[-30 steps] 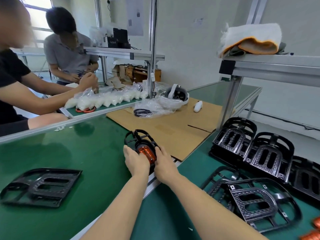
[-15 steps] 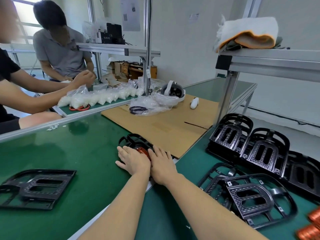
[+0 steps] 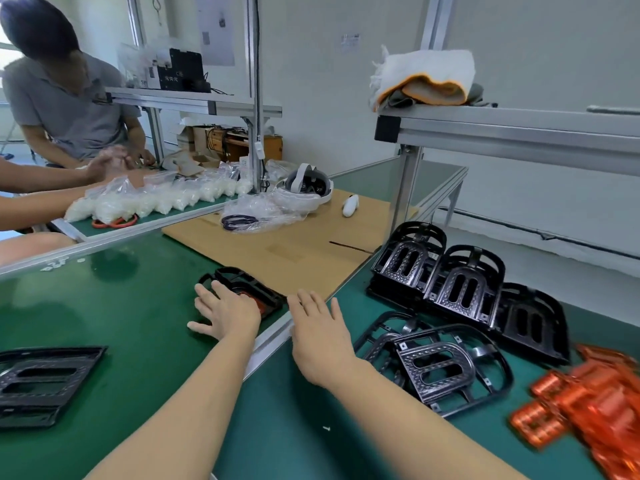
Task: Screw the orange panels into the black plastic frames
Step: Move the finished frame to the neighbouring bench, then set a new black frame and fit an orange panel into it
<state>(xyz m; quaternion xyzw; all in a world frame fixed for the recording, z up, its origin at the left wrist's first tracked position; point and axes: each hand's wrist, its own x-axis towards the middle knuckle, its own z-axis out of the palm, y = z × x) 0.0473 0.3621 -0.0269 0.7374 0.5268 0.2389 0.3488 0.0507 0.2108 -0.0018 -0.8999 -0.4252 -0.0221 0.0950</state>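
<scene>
A black plastic frame [image 3: 242, 284] with an orange panel [image 3: 256, 301] in it lies flat on the green table [image 3: 145, 306]. My left hand [image 3: 227, 313] presses on it with fingers spread straight. My right hand [image 3: 320, 336] hovers flat and holds nothing, just right of that frame over the table's metal seam. Loose black frames [image 3: 433, 362] lie to the right. A stack of more frames [image 3: 464, 282] leans behind them. A blurred pile of orange panels [image 3: 588, 403] sits at the lower right.
Another black frame [image 3: 41, 372] lies at the far left. A cardboard sheet [image 3: 294, 244] carries a headset [image 3: 308, 188] and plastic bags. A metal shelf post [image 3: 403, 188] stands mid-right. Two other people work at the bench on the left.
The frame has gone from tilted up in both hands to lying flat. My right hand has lifted off it and shifted right; the left stays pressing on it. The view swung right.
</scene>
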